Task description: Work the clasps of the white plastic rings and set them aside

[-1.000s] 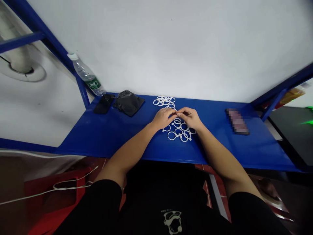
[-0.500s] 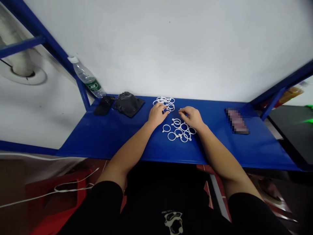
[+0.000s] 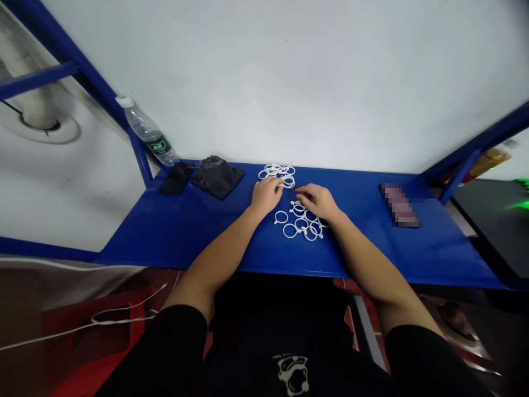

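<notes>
Two groups of white plastic rings lie on a blue shelf point(image 3: 198, 231). The far pile of rings point(image 3: 278, 172) is by the wall, and the near pile of rings point(image 3: 301, 225) is closer to me. My left hand point(image 3: 265, 197) rests between them, its fingertips pinched on a white ring at the near edge of the far pile. My right hand point(image 3: 317, 202) lies over the back of the near pile with its fingers curled down onto the rings. What they grip is hidden.
A clear water bottle point(image 3: 147, 132) leans in the back left corner by a blue frame post point(image 3: 140, 157). Beside it lie a black phone point(image 3: 176, 177) and a black pouch point(image 3: 217, 175). A blurred flat object point(image 3: 400, 205) lies at the right. A red crate point(image 3: 95, 336) stands below left.
My hands, joined over one ring a second ago, parted. The left reached to the far pile and drew back slightly. The right dropped onto the near pile.
</notes>
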Demonstrator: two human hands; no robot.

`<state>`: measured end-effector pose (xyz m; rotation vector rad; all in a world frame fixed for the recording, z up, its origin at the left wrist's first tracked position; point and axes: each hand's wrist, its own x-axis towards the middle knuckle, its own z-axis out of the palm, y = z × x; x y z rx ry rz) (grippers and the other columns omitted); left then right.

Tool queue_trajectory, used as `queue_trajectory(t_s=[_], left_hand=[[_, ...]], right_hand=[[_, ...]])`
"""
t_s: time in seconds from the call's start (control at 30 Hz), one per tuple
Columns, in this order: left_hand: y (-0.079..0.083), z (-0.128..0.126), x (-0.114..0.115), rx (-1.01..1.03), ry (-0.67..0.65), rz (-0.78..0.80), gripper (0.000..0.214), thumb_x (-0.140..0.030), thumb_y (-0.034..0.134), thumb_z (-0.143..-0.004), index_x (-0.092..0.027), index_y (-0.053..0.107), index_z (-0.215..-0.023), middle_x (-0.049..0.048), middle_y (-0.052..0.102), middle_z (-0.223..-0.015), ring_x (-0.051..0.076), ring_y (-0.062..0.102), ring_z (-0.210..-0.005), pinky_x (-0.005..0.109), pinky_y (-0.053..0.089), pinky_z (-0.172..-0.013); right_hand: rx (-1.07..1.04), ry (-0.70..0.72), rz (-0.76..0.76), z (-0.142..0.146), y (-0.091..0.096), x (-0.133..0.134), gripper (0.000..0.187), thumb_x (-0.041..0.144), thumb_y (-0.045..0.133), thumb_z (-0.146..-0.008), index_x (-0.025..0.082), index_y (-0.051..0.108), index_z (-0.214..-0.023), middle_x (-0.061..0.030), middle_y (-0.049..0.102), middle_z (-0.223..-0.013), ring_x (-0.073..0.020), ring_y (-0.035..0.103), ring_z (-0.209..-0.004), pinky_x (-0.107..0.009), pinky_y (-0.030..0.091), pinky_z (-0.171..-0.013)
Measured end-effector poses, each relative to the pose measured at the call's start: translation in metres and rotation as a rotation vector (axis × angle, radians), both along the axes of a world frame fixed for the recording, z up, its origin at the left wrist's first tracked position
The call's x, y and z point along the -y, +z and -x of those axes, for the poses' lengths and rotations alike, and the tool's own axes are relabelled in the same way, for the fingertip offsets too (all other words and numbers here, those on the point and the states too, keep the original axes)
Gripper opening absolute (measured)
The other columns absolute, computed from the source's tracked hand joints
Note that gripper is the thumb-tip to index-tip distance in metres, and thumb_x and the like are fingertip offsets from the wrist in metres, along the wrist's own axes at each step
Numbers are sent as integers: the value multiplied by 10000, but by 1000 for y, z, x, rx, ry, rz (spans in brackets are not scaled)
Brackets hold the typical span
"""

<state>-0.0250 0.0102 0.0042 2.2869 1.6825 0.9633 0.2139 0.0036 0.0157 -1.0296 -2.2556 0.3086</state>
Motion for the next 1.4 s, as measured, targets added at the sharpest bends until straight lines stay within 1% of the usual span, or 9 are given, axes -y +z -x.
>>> queue_trajectory(t_s=[0.17, 0.27, 0.43, 0.67, 0.87, 0.97, 1.23, 1.3, 1.4], left_hand=[[2, -11, 10, 57, -112, -221, 262, -125, 717, -979, -220, 749, -1221, 59, 802, -1071, 245, 759, -1022, 423, 551, -978], [-2, -16, 14, 84, -204, -261, 260, -129, 719, -983, -213, 725, -1229, 52, 804, -1060, 237, 767, -1020, 426, 571, -989], [-8, -16, 11, 179, -260, -240, 292, -138, 727, -1020, -225, 691, -1296, 55, 820, -1097, 208, 784, -1002, 429, 600, -1030], [-9, -16, 10, 311, -262, -256, 206, -192, 786, -1006, -223, 725, -1201, 56, 829, -1062, 180, 783, -921, 408, 627, -990], [-8, -19, 11, 528, -259, -104, 110, -262, 829, -971, -216, 746, -1027, 22, 820, -936, 136, 744, -758, 298, 623, -776], [-7, -19, 9, 602, -259, -71, 167, -320, 863, -943, -213, 735, -940, 13, 804, -871, 128, 707, -706, 278, 597, -705], [-6, -17, 11, 563, -246, -65, 292, -459, 859, -944, -216, 715, -868, -18, 717, -707, 108, 600, -579, 254, 509, -584], [-7, -18, 11, 542, -247, -81, 272, -449, 845, -956, -219, 727, -872, -30, 691, -673, 105, 570, -555, 254, 490, -572], [-7, -19, 10, 511, -229, -99, 179, -383, 836, -964, -222, 760, -945, -14, 745, -751, 109, 611, -590, 261, 523, -624]], right_hand=[[-70, -1, -58, 5, 4, 8, 362, 406, 588, -1093, 220, 737, -1366, -71, 797, -991, -197, 693, -786, -360, 573, -778], [-72, 14, -74, 7, 3, 9, 362, 391, 588, -1096, 214, 737, -1374, -76, 810, -1001, -202, 714, -812, -351, 577, -785], [-42, 2, -49, 6, 3, 8, 328, 392, 555, -1112, 236, 804, -1256, -86, 817, -981, -230, 744, -878, -367, 583, -833], [-108, 0, -5, 5, 7, 9, 365, 507, 585, -1108, 242, 820, -1198, -88, 831, -1019, -229, 748, -874, -370, 584, -836], [-283, 6, 152, 5, 12, 11, 359, 562, 682, -1042, 225, 806, -1029, -50, 807, -852, -187, 706, -707, -328, 559, -699], [-329, -3, 235, 7, 12, 14, 351, 552, 695, -1028, 214, 788, -1016, -28, 767, -763, -168, 670, -645, -312, 534, -654], [-408, 23, 372, 9, 10, 14, 323, 521, 705, -999, 203, 753, -975, -18, 731, -717, -158, 650, -610, -303, 508, -600], [-427, 18, 376, 10, 8, 13, 326, 529, 712, -992, 205, 748, -968, -19, 732, -724, -157, 656, -614, -303, 510, -598], [-481, 2, 387, 12, 3, 10, 349, 562, 726, -978, 217, 747, -1022, -10, 730, -742, -152, 663, -612, -296, 514, -583]])
